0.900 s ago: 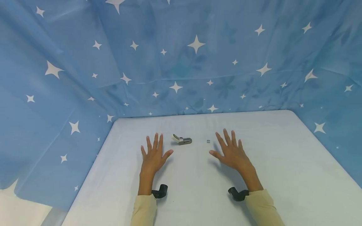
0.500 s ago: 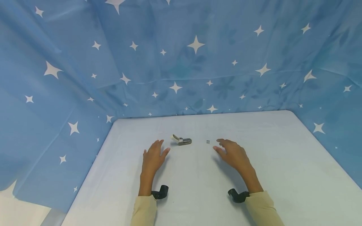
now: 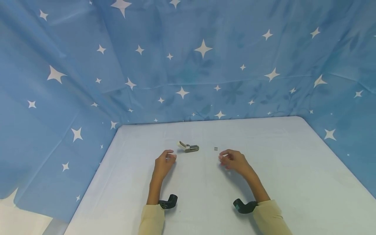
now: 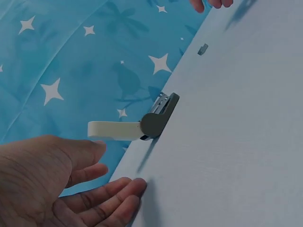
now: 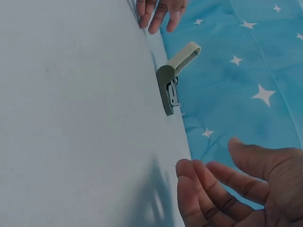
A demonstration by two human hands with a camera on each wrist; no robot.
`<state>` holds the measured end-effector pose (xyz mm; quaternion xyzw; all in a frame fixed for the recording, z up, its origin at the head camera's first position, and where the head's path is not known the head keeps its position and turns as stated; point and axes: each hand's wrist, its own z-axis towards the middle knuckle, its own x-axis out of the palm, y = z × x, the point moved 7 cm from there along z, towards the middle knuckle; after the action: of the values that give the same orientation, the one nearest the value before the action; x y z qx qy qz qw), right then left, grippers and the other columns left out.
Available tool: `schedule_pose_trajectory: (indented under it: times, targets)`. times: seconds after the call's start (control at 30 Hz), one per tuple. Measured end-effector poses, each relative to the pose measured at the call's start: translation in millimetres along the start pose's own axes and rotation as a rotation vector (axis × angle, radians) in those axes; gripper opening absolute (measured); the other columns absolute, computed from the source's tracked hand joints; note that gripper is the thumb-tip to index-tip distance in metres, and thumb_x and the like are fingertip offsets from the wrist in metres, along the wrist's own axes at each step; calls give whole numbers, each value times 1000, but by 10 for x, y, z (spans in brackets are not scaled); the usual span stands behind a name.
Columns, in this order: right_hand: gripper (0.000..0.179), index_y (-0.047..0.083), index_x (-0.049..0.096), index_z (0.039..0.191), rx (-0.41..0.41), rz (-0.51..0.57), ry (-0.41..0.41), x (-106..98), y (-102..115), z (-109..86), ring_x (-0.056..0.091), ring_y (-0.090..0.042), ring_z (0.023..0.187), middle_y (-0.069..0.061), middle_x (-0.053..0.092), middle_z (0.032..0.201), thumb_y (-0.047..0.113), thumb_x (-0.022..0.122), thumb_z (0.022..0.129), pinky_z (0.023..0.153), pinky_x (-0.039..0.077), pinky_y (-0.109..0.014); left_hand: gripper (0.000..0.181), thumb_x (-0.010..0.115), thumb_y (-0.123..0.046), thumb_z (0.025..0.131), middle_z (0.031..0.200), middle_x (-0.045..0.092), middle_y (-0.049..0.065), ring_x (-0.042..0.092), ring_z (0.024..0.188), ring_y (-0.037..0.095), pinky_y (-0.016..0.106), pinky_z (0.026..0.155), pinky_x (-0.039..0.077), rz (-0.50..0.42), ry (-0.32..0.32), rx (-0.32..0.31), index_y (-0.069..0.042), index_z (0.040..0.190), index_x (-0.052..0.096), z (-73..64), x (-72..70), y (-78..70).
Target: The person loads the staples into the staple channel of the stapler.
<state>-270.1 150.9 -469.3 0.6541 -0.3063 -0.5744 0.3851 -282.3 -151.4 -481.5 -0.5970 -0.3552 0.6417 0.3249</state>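
Observation:
A small stapler lies on the white table with its cream top arm swung up from the grey base and its metal magazine exposed. To its right is a short strip of staples, seen as a small grey piece in the left wrist view. My left hand hovers just left of the stapler, fingers loosely bent, holding nothing. On the other side, my right hand is close to the staples at their near right, thumb and fingers apart with nothing between them.
Behind the white table hangs a blue curtain with white stars, which also runs along both sides. A black wrist camera sits on each wrist, by the cream sleeves.
Both hands have gone from spread, straight fingers to loosely bent ones. The right hand has come slightly left and nearer the staples. The stapler and staples stay in place.

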Motion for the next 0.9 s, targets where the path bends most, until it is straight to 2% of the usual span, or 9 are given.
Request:
schedule_pose_trajectory:
  times: [0.17,0.27,0.37,0.53,0.63,0.77,0.9]
  targets:
    - [27,0,65,113,101,9,-18,17,-111,-18,65,-18,72,-12,71,91,19,66,93,65,55,-32,41,63,-24,95,115,69,14,70,102,28,42,87,54,-58,62,4,-4,131,56,16,119,20]
    - [26,0,65,112,146,15,-27,34,-171,-22,64,-17,72,-12,71,91,15,67,92,63,55,-31,45,63,-23,96,122,64,18,69,102,29,39,89,54,-153,94,-4,-2,134,52,51,194,19]
    - [25,-1,65,111,159,15,-34,57,-211,-22,64,-15,72,-11,70,88,11,68,89,63,54,-30,48,62,-20,96,132,58,22,69,101,29,35,90,53,-277,110,-42,-1,137,47,105,274,54]
    - [24,0,67,109,165,7,-41,101,-245,-8,63,-14,70,-8,68,83,10,70,88,63,54,-28,55,62,-16,96,142,49,24,71,96,24,27,86,54,-412,91,-92,-3,145,40,185,372,68]
    - [23,0,67,108,164,-5,-48,123,-254,6,64,-13,69,-7,68,82,13,70,88,62,54,-27,58,62,-15,96,139,52,25,73,90,21,25,78,56,-449,70,-101,-7,148,38,225,406,30]
    - [22,0,67,106,159,-14,-58,144,-251,15,63,-13,68,-7,69,80,14,69,90,61,53,-27,55,64,-17,95,130,59,23,73,77,17,23,66,57,-459,22,-113,-13,146,43,278,429,-6]
    - [21,1,67,105,171,-18,-71,139,-264,17,62,-13,66,-5,69,77,18,67,92,60,51,-26,49,66,-23,94,122,64,21,71,70,12,18,61,54,-427,-13,-119,-15,140,51,310,457,-20]
